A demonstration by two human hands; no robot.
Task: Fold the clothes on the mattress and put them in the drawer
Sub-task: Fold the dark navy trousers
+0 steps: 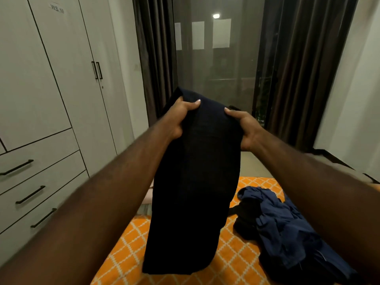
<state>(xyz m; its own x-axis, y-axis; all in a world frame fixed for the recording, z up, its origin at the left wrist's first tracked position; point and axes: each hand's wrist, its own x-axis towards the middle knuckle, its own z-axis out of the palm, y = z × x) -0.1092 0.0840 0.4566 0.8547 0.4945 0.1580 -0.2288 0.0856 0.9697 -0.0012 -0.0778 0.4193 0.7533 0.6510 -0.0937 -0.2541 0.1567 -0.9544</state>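
Note:
I hold a dark navy garment (195, 182) up in the air over the mattress (236, 258), which has an orange sheet with a white lattice pattern. My left hand (181, 118) grips its upper left edge, thumb on the near side. My right hand (244, 128) grips the upper right edge the same way. The cloth hangs down long and narrow, its lower end just above the sheet. To the right on the mattress lies a crumpled heap of blue clothes (287, 229) with a black piece (244, 225) at its left side.
A white wardrobe (61, 79) stands at the left with three shut drawers (37, 190) with black bar handles low down. Ahead are a glass door (218, 64) and dark curtains (298, 68). Bare floor (255, 165) lies beyond the mattress.

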